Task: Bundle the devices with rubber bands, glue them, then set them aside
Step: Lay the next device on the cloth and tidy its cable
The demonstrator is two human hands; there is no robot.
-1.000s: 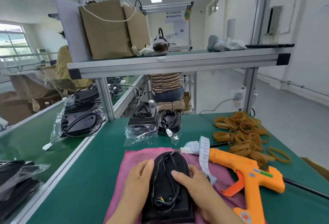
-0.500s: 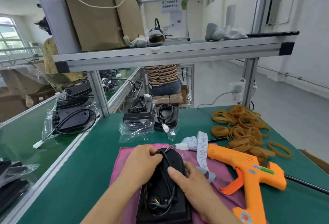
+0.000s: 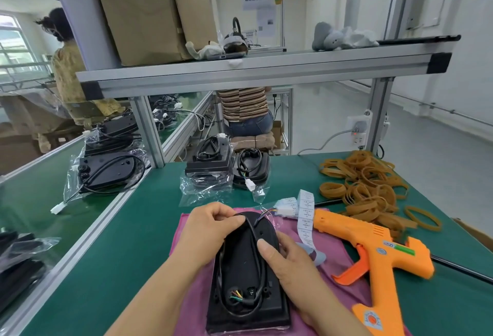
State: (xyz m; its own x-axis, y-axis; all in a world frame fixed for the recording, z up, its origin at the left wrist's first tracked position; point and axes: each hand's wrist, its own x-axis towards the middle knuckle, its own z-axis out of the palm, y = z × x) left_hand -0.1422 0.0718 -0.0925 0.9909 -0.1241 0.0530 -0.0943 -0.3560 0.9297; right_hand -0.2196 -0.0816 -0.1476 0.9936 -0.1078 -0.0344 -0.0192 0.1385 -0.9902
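On green workbench: pink cloth, rubber bands.

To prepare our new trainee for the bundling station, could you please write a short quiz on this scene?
1. True or false: the orange glue gun lies beside the black device, in neither hand.
2. What lies directly under the black device? A. a pink cloth B. a sheet of cardboard C. a metal tray
3. Fill in: the left hand pinches the black ____ at the device's far end, while the right hand holds its side.
Key: 1 true; 2 A; 3 cable.
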